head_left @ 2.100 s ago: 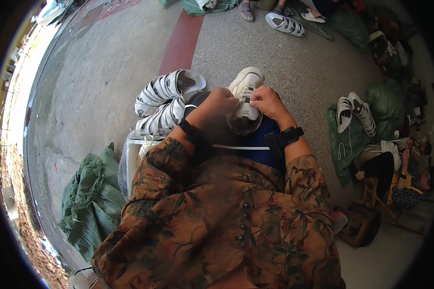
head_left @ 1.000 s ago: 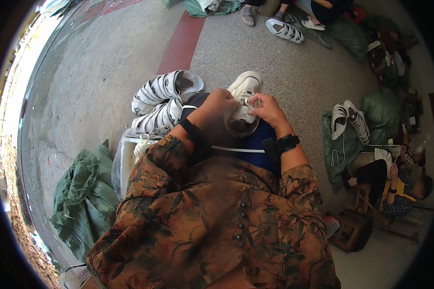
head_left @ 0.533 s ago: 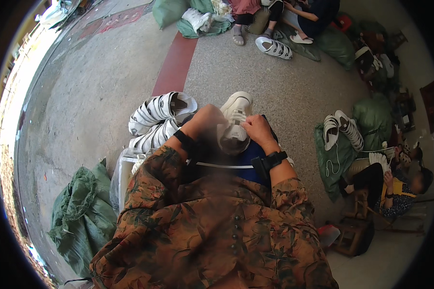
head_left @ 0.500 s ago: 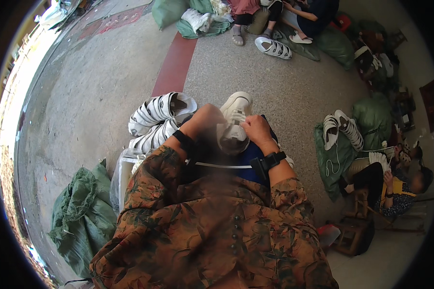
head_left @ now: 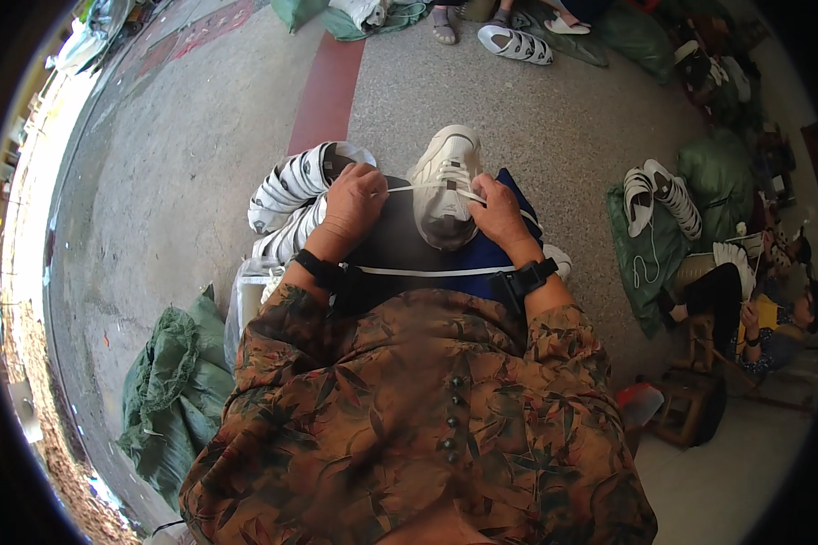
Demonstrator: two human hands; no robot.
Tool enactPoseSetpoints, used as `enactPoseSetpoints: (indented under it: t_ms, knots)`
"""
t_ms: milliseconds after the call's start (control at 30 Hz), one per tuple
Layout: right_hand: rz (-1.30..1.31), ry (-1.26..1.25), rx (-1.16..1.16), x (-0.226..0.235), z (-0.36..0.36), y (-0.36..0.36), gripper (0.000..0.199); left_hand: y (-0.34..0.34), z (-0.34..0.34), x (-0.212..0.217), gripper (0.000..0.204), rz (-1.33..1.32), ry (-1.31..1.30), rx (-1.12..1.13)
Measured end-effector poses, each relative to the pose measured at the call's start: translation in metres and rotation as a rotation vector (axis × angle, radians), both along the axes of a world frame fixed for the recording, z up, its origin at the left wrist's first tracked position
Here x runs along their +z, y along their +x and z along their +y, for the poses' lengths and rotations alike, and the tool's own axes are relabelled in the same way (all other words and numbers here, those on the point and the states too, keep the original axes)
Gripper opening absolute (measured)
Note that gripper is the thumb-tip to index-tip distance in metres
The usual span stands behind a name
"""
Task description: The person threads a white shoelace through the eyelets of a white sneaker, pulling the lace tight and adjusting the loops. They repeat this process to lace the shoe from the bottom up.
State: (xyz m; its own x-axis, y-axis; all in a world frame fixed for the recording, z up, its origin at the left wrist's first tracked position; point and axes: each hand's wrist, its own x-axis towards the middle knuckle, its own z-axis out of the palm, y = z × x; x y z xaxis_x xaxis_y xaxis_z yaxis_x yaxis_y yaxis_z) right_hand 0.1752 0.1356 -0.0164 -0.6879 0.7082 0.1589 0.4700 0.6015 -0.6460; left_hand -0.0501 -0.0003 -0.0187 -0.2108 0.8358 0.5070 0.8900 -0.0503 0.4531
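Head view: a white sneaker [head_left: 445,186] rests on the lap of a seated person, toe pointing away over a dark blue apron [head_left: 454,263], its tongue up and a white lace [head_left: 432,186] drawn taut across the eyelets. The left hand [head_left: 354,200] is closed in a pinch on one end of the lace at the shoe's left side; the right hand [head_left: 498,211] is curled, pinching the other end at the shoe's right side. Both wrists wear black bands. Just beside the left hand, a pile of white sneakers with dark stripes [head_left: 291,195] lies on the concrete floor [head_left: 154,182]. A clear plastic bag [head_left: 245,291] by the left knee holds something white; what it is cannot be told. A green sack [head_left: 168,391] slumps near the left. To the right, two white shoes [head_left: 659,195] lie on another green sack [head_left: 718,182].
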Motion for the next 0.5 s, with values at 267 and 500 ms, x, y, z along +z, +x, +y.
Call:
enactPoseSetpoints:
  t_ms: [267, 500]
  knots:
    - [-0.048, 0.226, 0.009, 0.005, -0.005, 0.005, 0.002, 0.040, 0.030, 0.001, 0.020, -0.318, -0.208, -0.128]
    - [-0.166, 0.338, 0.020, 0.003, 0.002, 0.016, 0.009, 0.040, 0.040, 0.003, 0.025, -0.169, -0.351, -0.095]
